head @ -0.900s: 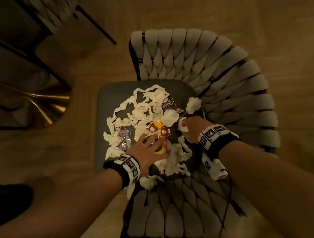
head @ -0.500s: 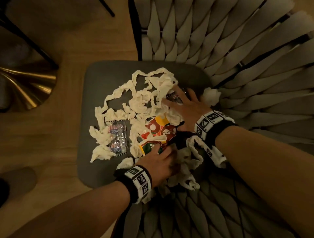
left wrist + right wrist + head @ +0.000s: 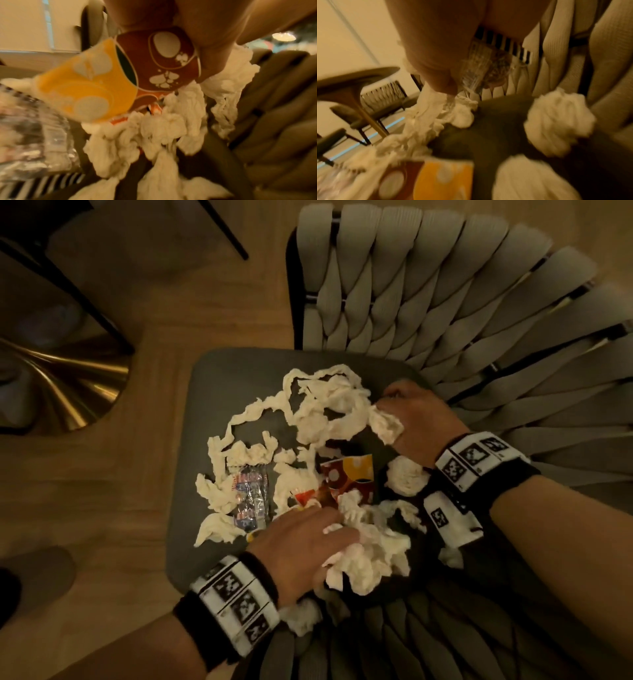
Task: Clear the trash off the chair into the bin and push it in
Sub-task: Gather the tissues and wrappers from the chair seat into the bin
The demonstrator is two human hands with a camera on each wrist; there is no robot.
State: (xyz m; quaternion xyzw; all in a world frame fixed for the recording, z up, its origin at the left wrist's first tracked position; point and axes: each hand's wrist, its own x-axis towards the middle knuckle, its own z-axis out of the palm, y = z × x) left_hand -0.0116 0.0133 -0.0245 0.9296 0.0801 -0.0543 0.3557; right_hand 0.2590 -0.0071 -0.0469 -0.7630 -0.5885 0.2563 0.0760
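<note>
White tissue strips (image 3: 325, 405) lie tangled over the dark grey chair seat (image 3: 219, 392). Among them are a red-and-yellow wrapper (image 3: 349, 477) and a clear printed wrapper (image 3: 250, 498). My left hand (image 3: 329, 539) is at the near edge, fingers curled into a tissue wad (image 3: 370, 559). In the left wrist view its fingers pinch the red-and-yellow wrapper (image 3: 154, 60) together with tissue (image 3: 154, 128). My right hand (image 3: 394, 409) is at the seat's back right, gripping tissue and a clear wrapper with a striped edge (image 3: 488, 60). A tissue ball (image 3: 406, 479) lies loose below it. No bin is in view.
The chair's woven grey backrest (image 3: 445, 302) curves round the right and near sides of the seat. A gold table base (image 3: 68, 392) and black chair legs stand on the wooden floor to the left. A dark shoe (image 3: 10, 594) shows at lower left.
My left hand pulled back from the red-and-yellow wrapper to the near edge and curled into tissue. My right hand reached toward the back of the seat and closed on tissue. The view moved closer.
</note>
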